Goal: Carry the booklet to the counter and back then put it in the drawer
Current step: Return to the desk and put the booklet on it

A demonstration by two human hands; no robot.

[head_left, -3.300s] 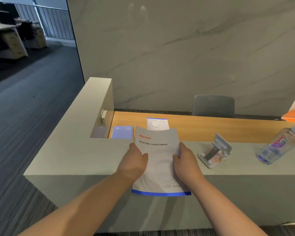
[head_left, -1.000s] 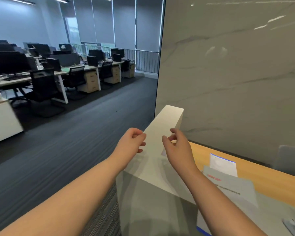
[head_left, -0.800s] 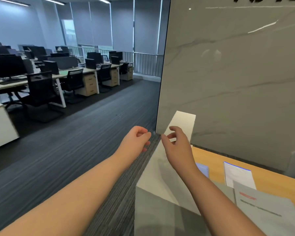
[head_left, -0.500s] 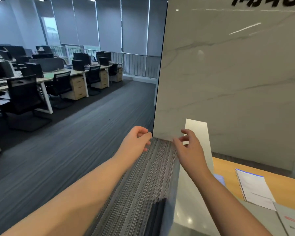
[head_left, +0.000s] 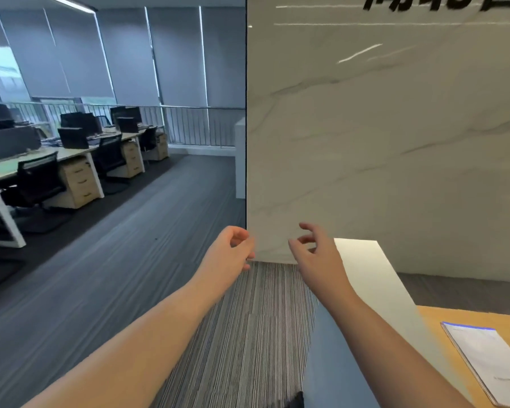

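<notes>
Both hands are empty and held out in front over the striped carpet (head_left: pixel 248 334); the left hand (head_left: pixel 228 250) has its fingers loosely curled, the right hand (head_left: pixel 317 254) is half open with fingers spread; the pale counter (head_left: pixel 374 278) runs along the right; a white booklet (head_left: pixel 489 360) with a blue edge lies on its lower wooden surface at the near right, apart from both hands.

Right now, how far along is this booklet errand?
Both hands are empty: the left hand and right hand hang loosely curled over the striped grey carpet. A white blue-edged paper lies on the wooden desk; whether it is the booklet is unclear. No drawer shows, so stowing remains.
</notes>
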